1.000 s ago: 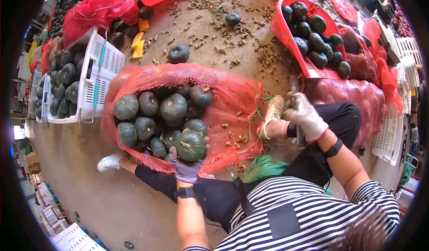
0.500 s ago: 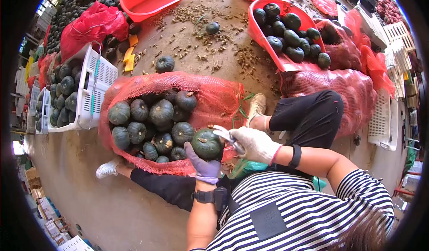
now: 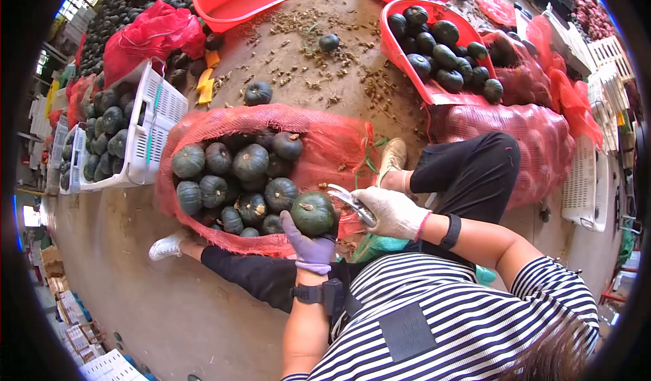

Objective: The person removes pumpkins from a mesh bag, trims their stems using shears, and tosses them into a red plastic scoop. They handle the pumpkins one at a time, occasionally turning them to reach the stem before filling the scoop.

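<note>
A round dark green pumpkin (image 3: 312, 213) rests in my left hand (image 3: 308, 244), which wears a purple glove and cups it from below. The pumpkin's short pale stem faces up. My right hand (image 3: 391, 211), in a white glove, is closed around a pair of pruning shears (image 3: 352, 203). The shears' blades point toward the pumpkin, a small gap away from it. Just beyond my left hand lies a red mesh bag (image 3: 325, 137), its open side showing several more dark green pumpkins (image 3: 251, 162).
At the left stands a white crate (image 3: 152, 120) of pumpkins. A red scoop (image 3: 400, 55) heaped with pumpkins is at the upper right, beside full mesh bags (image 3: 502, 133). Another red scoop (image 3: 237, 5) lies farther off. Two loose pumpkins (image 3: 258, 93) and dry stem bits are on the floor.
The shears have drawn back slightly to the right from the pumpkin's stem side. My left hand still holds the pumpkin. The whole view has shifted a little.
</note>
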Tool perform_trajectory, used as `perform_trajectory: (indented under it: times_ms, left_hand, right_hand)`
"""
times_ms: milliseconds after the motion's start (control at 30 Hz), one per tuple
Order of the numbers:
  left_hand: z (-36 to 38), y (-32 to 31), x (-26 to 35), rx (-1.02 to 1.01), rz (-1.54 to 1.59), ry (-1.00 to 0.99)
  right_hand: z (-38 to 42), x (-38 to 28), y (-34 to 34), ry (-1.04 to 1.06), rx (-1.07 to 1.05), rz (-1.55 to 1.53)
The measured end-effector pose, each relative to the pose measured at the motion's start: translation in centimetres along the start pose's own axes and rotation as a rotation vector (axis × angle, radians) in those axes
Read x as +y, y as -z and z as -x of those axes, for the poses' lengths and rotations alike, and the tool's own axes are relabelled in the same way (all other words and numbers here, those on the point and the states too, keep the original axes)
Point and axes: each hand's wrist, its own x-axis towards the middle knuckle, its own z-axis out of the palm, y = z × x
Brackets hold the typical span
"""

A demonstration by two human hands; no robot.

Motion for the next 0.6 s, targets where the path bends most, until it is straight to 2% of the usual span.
perform_trajectory:
  times_ms: [67,167,233,300,333,367,433,467,500,533,567,600]
  left_hand:
    - [-0.2,0.5,-0.4,0.002,-0.058,-0.025]
    - [0.2,1.2,-0.4,-0.089,-0.189,0.126]
    - [0.3,1.8,-0.5,-0.249,-0.346,0.315]
    - [0.7,1.1,-1.8,-0.25,-0.568,0.253]
    - [0.0,2.1,-1.8,-0.266,-0.643,0.272]
    - [0.3,2.0,-1.5,-0.251,-0.699,0.271]
    - [0.4,1.6,-1.2,-0.238,-0.817,0.283]
    - [0.3,1.8,-0.9,-0.246,-0.801,0.302]
    - [0.2,1.7,-0.3,-0.233,-0.885,0.337]
    - [0.9,1.9,-0.5,-0.082,-0.812,0.325]
    - [0.5,2.0,-0.5,-0.069,-0.814,0.322]
    - [0.1,1.6,-0.5,-0.089,-0.832,0.305]
  right_hand:
    - [0.4,-1.0,0.6,-0.087,0.016,-0.16]
    - [-0.1,1.2,-1.4,-0.203,0.097,-0.594]
    - [-1.4,4.1,-2.4,-0.204,-0.082,-0.737]
    - [-1.1,0.5,0.2,-0.349,-0.316,-0.842]
    - [-1.1,1.0,-0.9,-0.31,-0.301,-0.822]
    - [-1.2,1.2,-0.9,-0.359,-0.401,-0.884]
    - [-0.4,1.0,-1.4,-0.393,-0.394,-1.203]
    - [-0.9,2.2,-2.8,-0.285,-0.461,-1.287]
    - [-1.1,2.2,-3.4,-0.386,-0.539,-1.38]
    - [-0.7,0.1,-1.3,-0.34,-0.542,-1.373]
    - [-1.0,0.7,-1.8,-0.262,-0.608,-1.467]
    - [-0.2,0.1,-1.0,-0.275,-0.496,-1.497]
